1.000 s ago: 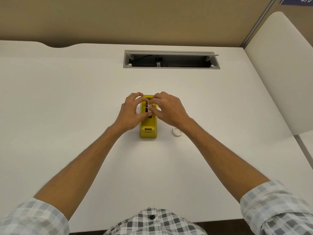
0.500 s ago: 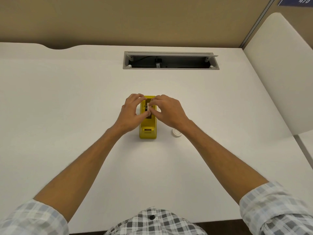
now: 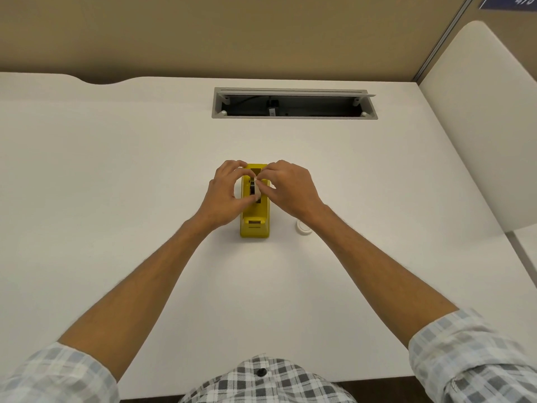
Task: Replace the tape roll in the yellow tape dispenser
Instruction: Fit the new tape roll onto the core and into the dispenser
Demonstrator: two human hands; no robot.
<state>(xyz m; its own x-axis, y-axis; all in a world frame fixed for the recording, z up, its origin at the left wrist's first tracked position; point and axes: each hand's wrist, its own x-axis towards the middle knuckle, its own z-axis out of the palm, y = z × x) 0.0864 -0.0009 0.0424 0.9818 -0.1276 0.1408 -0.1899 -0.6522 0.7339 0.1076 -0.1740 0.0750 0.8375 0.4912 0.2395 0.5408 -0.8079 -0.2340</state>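
Observation:
The yellow tape dispenser (image 3: 255,221) stands on the white desk, its long axis pointing away from me. A tape roll (image 3: 255,189) on a dark hub sits in the dispenser's top slot. My left hand (image 3: 225,196) curls round the dispenser's left side, with its thumb by the roll. The fingertips of my right hand (image 3: 290,189) pinch the roll from the right. A second small white tape roll (image 3: 303,228) lies flat on the desk just right of the dispenser, beside my right wrist.
A grey open cable tray (image 3: 293,104) is set into the desk behind the dispenser. A white divider panel (image 3: 476,126) stands along the desk's right edge. A tan wall runs behind the desk.
Both hands stay on the dispenser. The fingers have shifted slightly around the roll, which sits a little lower in the slot.

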